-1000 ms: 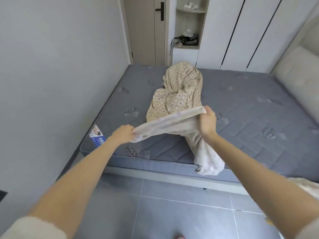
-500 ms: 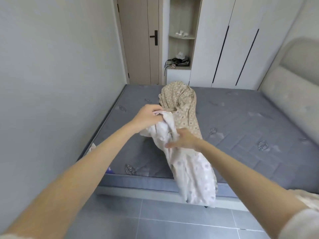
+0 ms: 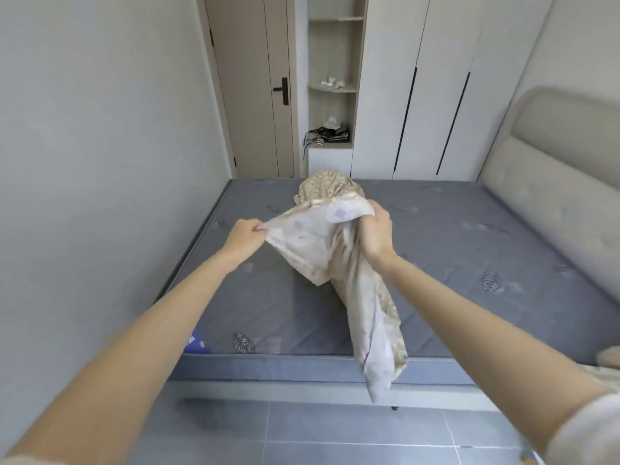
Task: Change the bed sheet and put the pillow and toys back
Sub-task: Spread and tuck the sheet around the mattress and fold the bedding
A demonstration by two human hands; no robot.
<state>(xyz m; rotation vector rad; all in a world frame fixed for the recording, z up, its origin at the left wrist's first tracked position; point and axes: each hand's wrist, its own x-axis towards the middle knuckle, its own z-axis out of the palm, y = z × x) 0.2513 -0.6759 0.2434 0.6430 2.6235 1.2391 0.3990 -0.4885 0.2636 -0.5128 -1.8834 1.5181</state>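
A beige patterned bed sheet (image 3: 318, 239) is bunched in a long heap across the bare grey mattress (image 3: 469, 250). Its pale underside faces me. My left hand (image 3: 243, 238) pinches an edge of the sheet, raised above the mattress. My right hand (image 3: 375, 231) grips a gathered fold of the same sheet, close beside the left. A tail of the sheet hangs from my right hand over the mattress's near edge toward the floor. The far end of the sheet lies in a mound near the mattress's far edge. No pillow or toys are in view.
A grey wall (image 3: 100, 162) runs along the bed's left side. A padded headboard (image 3: 553, 169) stands at the right. Behind the bed are a door (image 3: 248, 85), open shelves (image 3: 333, 88) with small items, and white wardrobe doors (image 3: 436, 85). Grey floor tiles (image 3: 335, 434) lie below me.
My hands have moved apart along the sheet, stretching an edge between them. The right hand has risen level with the left. The camera has tilted up.
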